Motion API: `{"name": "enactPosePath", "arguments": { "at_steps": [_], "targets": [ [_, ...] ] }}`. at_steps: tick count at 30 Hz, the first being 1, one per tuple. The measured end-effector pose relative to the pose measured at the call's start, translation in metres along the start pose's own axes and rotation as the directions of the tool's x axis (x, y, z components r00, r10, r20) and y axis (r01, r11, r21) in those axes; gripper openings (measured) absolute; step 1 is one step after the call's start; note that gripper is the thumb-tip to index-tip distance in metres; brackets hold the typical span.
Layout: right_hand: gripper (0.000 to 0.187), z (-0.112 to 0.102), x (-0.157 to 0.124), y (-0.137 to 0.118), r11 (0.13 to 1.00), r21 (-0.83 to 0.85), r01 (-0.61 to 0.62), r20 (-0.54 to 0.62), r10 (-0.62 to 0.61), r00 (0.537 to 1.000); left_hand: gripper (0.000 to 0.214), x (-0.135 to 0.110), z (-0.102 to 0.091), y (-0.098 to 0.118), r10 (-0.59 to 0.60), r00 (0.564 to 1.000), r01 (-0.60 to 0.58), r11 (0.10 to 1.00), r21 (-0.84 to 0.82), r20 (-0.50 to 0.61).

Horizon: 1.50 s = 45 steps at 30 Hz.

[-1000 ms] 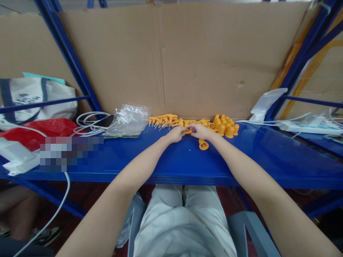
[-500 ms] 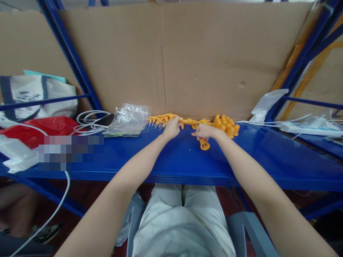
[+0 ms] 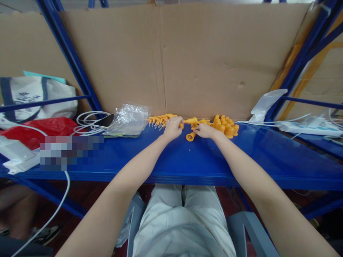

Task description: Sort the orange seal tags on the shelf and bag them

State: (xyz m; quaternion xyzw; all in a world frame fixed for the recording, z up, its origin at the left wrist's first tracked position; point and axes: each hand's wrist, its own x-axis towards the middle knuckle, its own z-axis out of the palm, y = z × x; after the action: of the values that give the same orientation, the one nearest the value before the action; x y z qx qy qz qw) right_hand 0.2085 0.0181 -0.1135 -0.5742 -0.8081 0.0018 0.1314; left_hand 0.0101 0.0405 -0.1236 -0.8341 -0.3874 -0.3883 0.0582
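Note:
Both of my hands rest at the back of a blue metal shelf [image 3: 187,160], among small orange plastic parts. My left hand [image 3: 173,128] is curled on an orange pin-like piece at the right end of a row of orange pins [image 3: 160,120]. My right hand [image 3: 204,131] is closed in a pinch on an orange bell-shaped cap [image 3: 190,136], which sits between the two hands. A heap of orange caps [image 3: 226,125] lies just right of my right hand.
A crumpled clear plastic bag [image 3: 128,119], a phone with coiled white cable [image 3: 92,123], a red bag [image 3: 40,130] and a white tote [image 3: 34,98] lie at left. A white bag [image 3: 265,103] and power strip [image 3: 308,126] are at right. Cardboard [image 3: 187,60] backs the shelf.
The orange cap that lay on the shelf in front of my right hand is now between the two hands, held by my right fingers. My left hand stayed near the row of pins.

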Motion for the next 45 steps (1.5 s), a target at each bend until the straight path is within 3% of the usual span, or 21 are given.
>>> {"name": "enactPosePath", "arguments": {
  "at_steps": [7, 11, 13, 17, 22, 26, 30, 35, 41, 45],
  "targets": [
    [0.029, 0.0, 0.002, -0.001, 0.999, -0.009, -0.042, 0.013, 0.042, 0.999, 0.014, 0.0, -0.001, 0.0, -0.008, 1.0, 0.008, 1.0, -0.003, 0.016],
    [0.026, -0.002, 0.003, -0.002, 0.974, 0.207, -0.088, -0.186, 0.127, 0.974, 0.014, 0.001, -0.001, -0.002, -0.013, 1.0, 0.014, 0.999, -0.033, 0.021],
    [0.03, -0.003, 0.005, -0.003, 0.912, 0.403, -0.074, -0.247, 0.186, 0.951, 0.015, 0.002, 0.0, -0.004, -0.004, 1.0, 0.005, 0.999, -0.051, 0.014],
    [0.036, -0.006, 0.007, -0.011, 0.694, 0.714, -0.088, -0.188, 0.311, 0.931, 0.018, 0.003, 0.002, -0.008, 0.022, 1.0, -0.023, 0.996, -0.083, -0.015],
    [0.026, -0.013, 0.001, -0.021, 0.48, 0.868, -0.13, -0.104, 0.431, 0.896, 0.017, 0.002, 0.002, -0.005, 0.001, 0.999, -0.005, 0.996, -0.092, -0.043],
    [0.028, -0.017, -0.004, -0.024, 0.381, 0.918, -0.11, -0.072, 0.433, 0.899, 0.02, 0.001, 0.001, 0.001, 0.026, 0.999, -0.028, 0.995, -0.093, -0.025],
    [0.037, -0.018, -0.007, -0.022, 0.416, 0.903, -0.112, -0.088, 0.434, 0.897, 0.031, 0.0, 0.0, 0.003, 0.051, 0.998, -0.049, 0.997, -0.067, 0.023],
    [0.038, -0.016, -0.006, -0.024, 0.497, 0.86, -0.118, -0.102, 0.392, 0.914, 0.019, 0.0, -0.001, 0.002, 0.036, 0.995, -0.036, 0.999, 0.0, 0.093],
    [0.028, -0.015, -0.005, -0.025, 0.435, 0.898, -0.07, -0.09, 0.337, 0.937, 0.014, 0.001, -0.003, -0.003, 0.072, 0.995, -0.076, 0.996, 0.047, 0.074],
    [0.018, -0.018, -0.008, -0.021, 0.452, 0.892, -0.011, -0.118, 0.257, 0.959, 0.016, 0.002, -0.005, -0.005, 0.085, 0.993, -0.089, 0.994, 0.058, 0.079]
  ]
}}
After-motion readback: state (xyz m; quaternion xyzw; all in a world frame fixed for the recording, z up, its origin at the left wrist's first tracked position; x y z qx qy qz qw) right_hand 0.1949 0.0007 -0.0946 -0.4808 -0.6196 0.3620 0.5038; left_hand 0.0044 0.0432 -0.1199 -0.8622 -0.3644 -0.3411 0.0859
